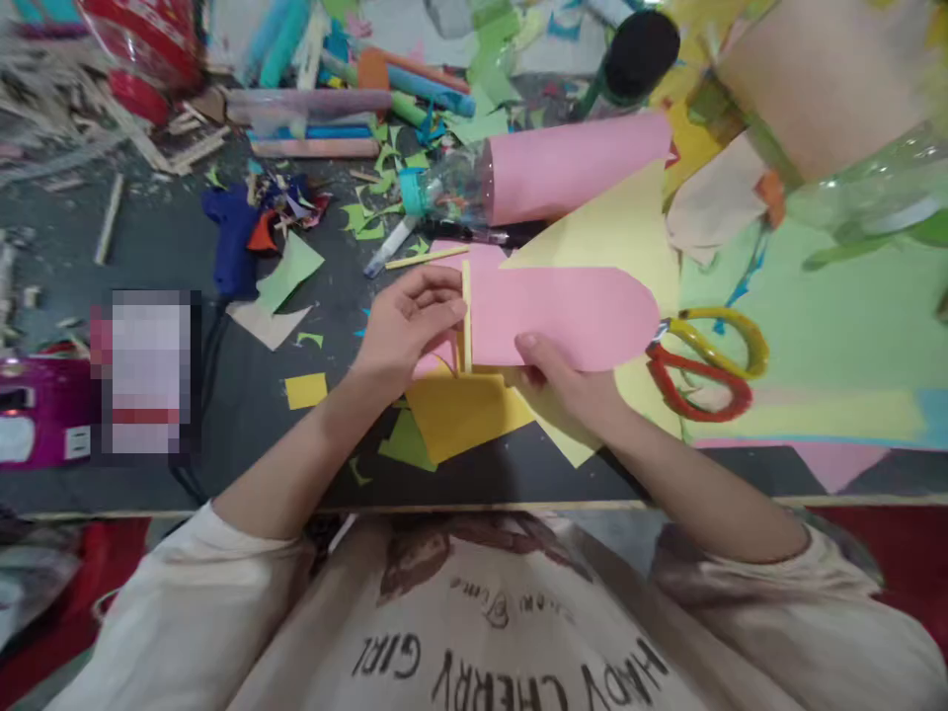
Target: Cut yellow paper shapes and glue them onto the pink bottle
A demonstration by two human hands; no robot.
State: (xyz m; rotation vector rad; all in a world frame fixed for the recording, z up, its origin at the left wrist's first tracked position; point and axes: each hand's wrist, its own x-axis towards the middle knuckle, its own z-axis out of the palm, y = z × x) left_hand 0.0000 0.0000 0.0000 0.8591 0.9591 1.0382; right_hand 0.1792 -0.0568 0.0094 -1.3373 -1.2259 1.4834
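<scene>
My left hand (410, 326) and my right hand (567, 387) both hold a pink paper piece (563, 316) with one rounded end, just above the dark table (244, 395). The left fingers pinch its left edge, where a thin wooden stick (466, 314) stands upright against the paper. The right thumb presses on the paper's lower edge. Under my hands lie an orange-yellow paper (459, 410) and a pale yellow sheet (614, 232).
Red-and-yellow scissors (703, 360) lie right of the pink piece. A plastic bottle wrapped in pink paper (548, 178) lies behind. A blue glue gun (233, 237), paper scraps, rolled sheets and wooden sticks litter the back. A green sheet (829, 316) covers the right side.
</scene>
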